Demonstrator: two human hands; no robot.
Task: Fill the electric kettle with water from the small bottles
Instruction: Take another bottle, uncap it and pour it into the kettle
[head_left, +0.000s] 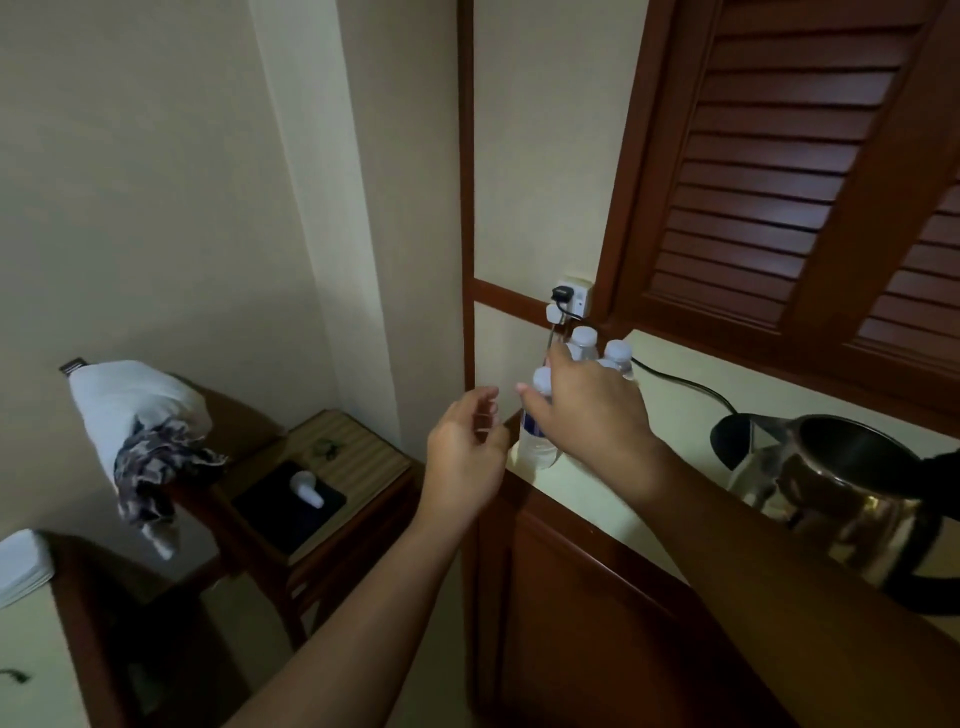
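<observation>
Dim, soft indoor light; slight blur, wide-angle bending at edges.

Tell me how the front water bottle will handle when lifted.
The front bottle looks thin, clear plastic, so it will probably flex under the fingers. Capped and seemingly full, likely heavy for its size. Tall and narrow near the counter edge: may tip if nudged.

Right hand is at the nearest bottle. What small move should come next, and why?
Probably firm the right hand round the nearest bottle and lift it clear of the two bottles behind. It stands capped on the countertop, the left hand is open beside it, and the electric kettle stands open-mouthed. Whether the grip is closed I cannot tell.
</observation>
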